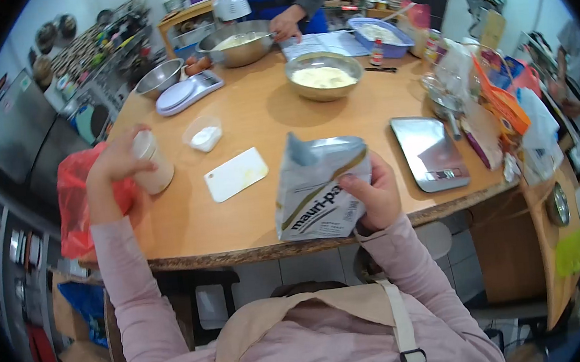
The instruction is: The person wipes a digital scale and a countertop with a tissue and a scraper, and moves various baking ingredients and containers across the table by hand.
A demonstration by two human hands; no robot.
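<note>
My left hand (122,158) is wrapped round a pale, cream-coloured tub (155,166) at the left side of the table, beside a red plastic bag (74,193). In my right hand (377,190) is a silver foil yeast packet (322,199) printed "mauri-pan", held upright near the table's front edge, its top crumpled. Between the hands lies a white plastic scraper (236,174) with yellowish smears. Behind it stands a small clear container (203,134) of white powder.
A metal bowl of pale flour-like powder (323,85) stands mid-table. Kitchen scales lie left (189,93) and right (431,151). Across the table a person in blue (288,22) holds a hand mixer (231,3) over another bowl (241,51). Bags (504,107) crowd the right.
</note>
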